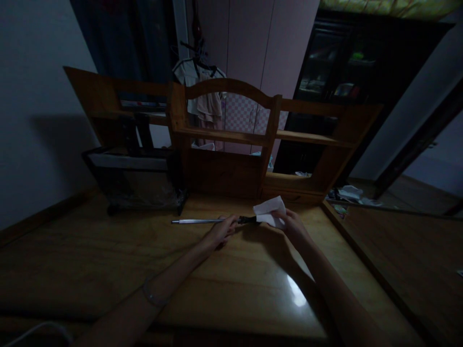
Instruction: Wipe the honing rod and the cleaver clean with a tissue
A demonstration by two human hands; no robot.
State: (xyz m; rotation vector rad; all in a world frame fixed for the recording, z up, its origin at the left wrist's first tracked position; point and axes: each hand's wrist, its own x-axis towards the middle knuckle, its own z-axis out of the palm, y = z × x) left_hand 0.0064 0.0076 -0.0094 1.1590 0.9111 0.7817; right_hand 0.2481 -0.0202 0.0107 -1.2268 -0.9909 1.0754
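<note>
My left hand (225, 230) is closed around a thin silver rod (197, 221), whose bare end points left above the desk. On the other side of that hand a black section (247, 220) of the rod shows; its exact kind is too dark to make out. My right hand (289, 221) grips a white tissue (271, 208), with one part standing up and another folded over the rod's black end. What lies under the tissue is hidden. Both hands are over the wooden desk (202, 279), with shadows beneath them.
A wooden shelf (224, 137) rises along the desk's back edge. At back left stands a dark-framed holder (139, 183) with a clear front. Beyond are hanging clothes (208, 91), a pink wardrobe (249, 43) and a dark cabinet (336, 62). Another wooden surface (398, 241) lies right.
</note>
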